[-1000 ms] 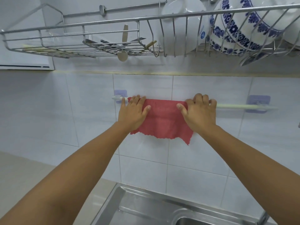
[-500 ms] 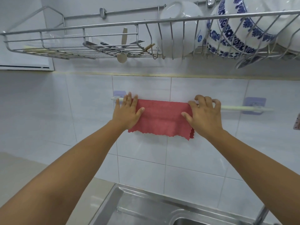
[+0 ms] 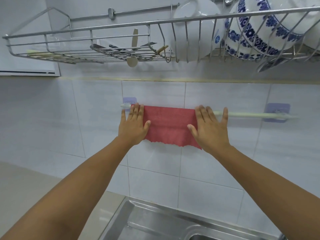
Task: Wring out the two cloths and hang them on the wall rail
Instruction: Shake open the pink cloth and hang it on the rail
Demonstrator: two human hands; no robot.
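Red cloth (image 3: 170, 125) draped along the wall rail (image 3: 242, 115); I flatten its ends, left hand (image 3: 133, 126) and right hand (image 3: 210, 131) splayed wide, gripping nothing.

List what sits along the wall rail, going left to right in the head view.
Left adhesive mount → left hand → red cloth → right hand → bare stretch of wall rail → right adhesive mount.

Matt red cloth (image 3: 170, 126) with a fine nubbly weave, smooth pale plastic rail (image 3: 251, 115), glossy wall tiles (image 3: 97, 122), shiny wire rack (image 3: 83, 44), glazed china bowls (image 3: 256, 32), brushed steel sink (image 3: 155, 224)
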